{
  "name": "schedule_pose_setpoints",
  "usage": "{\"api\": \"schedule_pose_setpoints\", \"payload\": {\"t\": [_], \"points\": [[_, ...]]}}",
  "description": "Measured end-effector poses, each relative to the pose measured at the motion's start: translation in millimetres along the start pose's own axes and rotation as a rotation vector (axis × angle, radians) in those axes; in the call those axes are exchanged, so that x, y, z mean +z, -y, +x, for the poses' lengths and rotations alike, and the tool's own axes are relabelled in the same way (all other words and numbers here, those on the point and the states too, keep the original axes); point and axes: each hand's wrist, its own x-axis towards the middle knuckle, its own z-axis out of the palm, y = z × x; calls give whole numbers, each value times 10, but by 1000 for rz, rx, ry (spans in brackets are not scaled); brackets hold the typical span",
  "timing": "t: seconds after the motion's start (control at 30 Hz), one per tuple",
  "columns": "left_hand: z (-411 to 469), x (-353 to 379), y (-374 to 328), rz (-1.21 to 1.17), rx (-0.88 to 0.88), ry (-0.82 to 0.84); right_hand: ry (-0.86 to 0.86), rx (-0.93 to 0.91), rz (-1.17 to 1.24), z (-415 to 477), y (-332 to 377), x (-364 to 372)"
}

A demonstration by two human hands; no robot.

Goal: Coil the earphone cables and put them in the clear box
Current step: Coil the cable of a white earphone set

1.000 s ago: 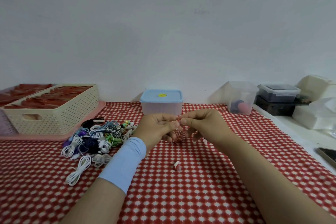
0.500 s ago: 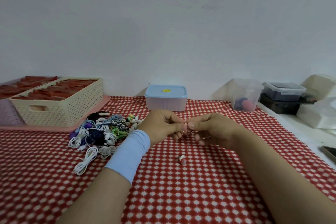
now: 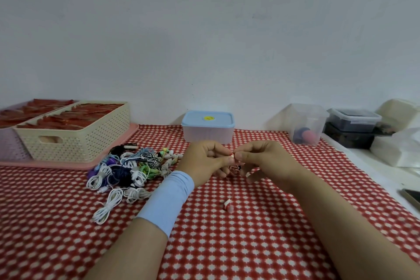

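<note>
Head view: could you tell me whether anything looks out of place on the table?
Nothing is spilled or damaged. One red-and-white earbud trails loose below the left hand and right hand, which pinch its cable; the earphone pile beside them is jumbled.

Red-checked table [image 3: 227, 245]: earphone pile [image 3: 127, 166] left, blue-lidded box [image 3: 208, 130] rear centre, open clear box [image 3: 306, 120] rear right, pink tray [image 3: 56, 164] far left.

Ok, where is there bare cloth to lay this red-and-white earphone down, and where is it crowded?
Bare cloth: the near stretch below both hands, around the loose earbud of the red-and-white earphone; also right of the right hand, toward the open clear box. Crowded: the earphone pile left of the left hand, up to the cream basket.
</note>
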Motion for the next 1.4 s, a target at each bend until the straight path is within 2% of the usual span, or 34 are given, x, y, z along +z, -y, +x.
{"api": "schedule_pose_setpoints", "payload": {"t": [0.17, 0.33, 0.53, 0.67, 0.8, 0.97, 1.1, 1.23, 1.4], "points": [[3, 18, 28, -54, 2, -46, -27, -21, 78, 24, -29, 102], [0, -3, 20, -90, 4, -50, 40, 54, 221, 4, -3, 14], [-21, 4, -14, -63, 28, -20, -5, 12, 115, -14, 2, 21], [-18, 9, -35, -120, -32, -20, 24, -26, 125, -35, 24, 4], [-16, 12, -57, -184, -80, 3, 67, -1, 174, -22, 19, -44], [-29, 2, -46, -136, -62, 52, 92, 74, 159, -13, 13, -32], [-30, -6, -24, -230, -77, 54, 99, 81, 182, 1, 4, -16], [-36, 10, -32, -308, -100, 125, 164, 80, 220, 11, -19, -58], [-25, 13, -33, -361, -105, 140, 149, 7, 210, 9, -18, -36]]}}
